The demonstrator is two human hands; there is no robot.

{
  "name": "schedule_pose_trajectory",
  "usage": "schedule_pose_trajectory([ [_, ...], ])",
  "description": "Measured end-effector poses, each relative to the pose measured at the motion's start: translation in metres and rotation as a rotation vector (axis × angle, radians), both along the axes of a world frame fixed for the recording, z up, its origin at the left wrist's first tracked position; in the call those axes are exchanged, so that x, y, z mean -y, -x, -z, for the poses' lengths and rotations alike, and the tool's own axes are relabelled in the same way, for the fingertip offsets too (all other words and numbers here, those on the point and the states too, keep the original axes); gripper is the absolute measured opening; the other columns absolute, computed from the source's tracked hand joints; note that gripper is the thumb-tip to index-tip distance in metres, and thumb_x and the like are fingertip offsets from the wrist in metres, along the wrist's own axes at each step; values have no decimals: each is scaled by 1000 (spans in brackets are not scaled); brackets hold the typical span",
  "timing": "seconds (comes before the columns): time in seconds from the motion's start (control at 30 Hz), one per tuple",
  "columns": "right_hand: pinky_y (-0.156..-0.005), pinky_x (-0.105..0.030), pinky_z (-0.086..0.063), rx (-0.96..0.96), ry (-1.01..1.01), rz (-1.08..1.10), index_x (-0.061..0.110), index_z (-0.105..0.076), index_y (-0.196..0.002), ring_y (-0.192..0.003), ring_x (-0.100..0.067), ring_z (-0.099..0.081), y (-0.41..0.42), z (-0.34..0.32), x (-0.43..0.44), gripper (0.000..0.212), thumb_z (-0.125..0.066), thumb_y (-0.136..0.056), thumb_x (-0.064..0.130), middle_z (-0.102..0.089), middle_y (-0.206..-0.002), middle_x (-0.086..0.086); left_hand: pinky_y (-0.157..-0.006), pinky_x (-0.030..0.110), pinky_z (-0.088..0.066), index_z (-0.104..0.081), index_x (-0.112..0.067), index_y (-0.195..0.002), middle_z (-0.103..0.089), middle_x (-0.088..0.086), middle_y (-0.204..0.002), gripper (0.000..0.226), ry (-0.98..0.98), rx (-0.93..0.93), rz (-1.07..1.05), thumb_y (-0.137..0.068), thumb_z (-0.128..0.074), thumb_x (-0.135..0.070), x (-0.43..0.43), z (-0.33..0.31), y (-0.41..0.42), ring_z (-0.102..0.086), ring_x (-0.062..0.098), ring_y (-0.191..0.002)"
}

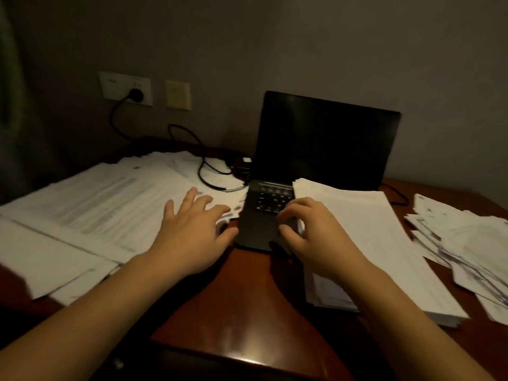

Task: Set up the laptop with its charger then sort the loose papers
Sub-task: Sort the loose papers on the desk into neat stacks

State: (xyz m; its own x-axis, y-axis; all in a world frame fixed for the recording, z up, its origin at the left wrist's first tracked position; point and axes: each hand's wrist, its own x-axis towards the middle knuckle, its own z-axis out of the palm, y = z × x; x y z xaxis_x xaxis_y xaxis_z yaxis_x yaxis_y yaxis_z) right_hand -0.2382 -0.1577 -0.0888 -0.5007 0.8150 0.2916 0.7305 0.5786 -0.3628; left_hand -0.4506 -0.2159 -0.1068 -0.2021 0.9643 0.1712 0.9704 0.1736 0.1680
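Observation:
A black laptop (324,141) stands open on the wooden desk (242,287), its screen dark. Its charger cable (203,160) runs from a plug in the wall socket (136,94) across the papers to the laptop's left side. A thick paper stack (371,237) lies over the right half of the keyboard. My right hand (316,235) hovers at that stack's left edge with curled fingers; whether it grips the sheets is unclear. My left hand (192,229) is spread flat, fingers straight, over the edge of the big paper spread (90,210) on the left.
A messy heap of smaller papers (461,243) lies at the right edge of the desk. A second wall plate (178,94) sits beside the socket. Bare desk wood shows between my forearms, down to the near edge.

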Motion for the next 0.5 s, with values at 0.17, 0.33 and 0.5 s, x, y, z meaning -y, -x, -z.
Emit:
schedule_pose_trajectory([
  [0.17, -92, -21, -39, 21, 28, -155, 30, -65, -117, -119, -8, -49, 64, 1, 2, 22, -57, -98, 36, -50, -131, 11, -120, 60, 1, -9, -39, -158, -5, 1, -168, 70, 66, -15, -197, -97, -24, -70, 23, 9, 65, 7, 26, -154],
  [0.33, -97, -28, -48, 54, 91, -261, 31, -65, -115, -115, -10, -53, 117, 2, 1, 19, -58, -98, 36, -54, -133, 8, -121, 57, 8, 7, -37, -159, 12, 0, -168, 83, 235, 73, -225, -91, -14, -80, 44, 24, 113, 11, 23, -154],
  [0.5, -83, -18, -45, -21, 233, -251, 25, -61, -127, -113, -12, -57, 144, 4, -4, 30, -62, -98, 30, -58, -135, 1, -122, 48, 12, -3, -46, -157, 8, -11, -167, 76, 198, 111, -72, -91, -24, -79, 60, 25, 136, 10, 13, -153],
])
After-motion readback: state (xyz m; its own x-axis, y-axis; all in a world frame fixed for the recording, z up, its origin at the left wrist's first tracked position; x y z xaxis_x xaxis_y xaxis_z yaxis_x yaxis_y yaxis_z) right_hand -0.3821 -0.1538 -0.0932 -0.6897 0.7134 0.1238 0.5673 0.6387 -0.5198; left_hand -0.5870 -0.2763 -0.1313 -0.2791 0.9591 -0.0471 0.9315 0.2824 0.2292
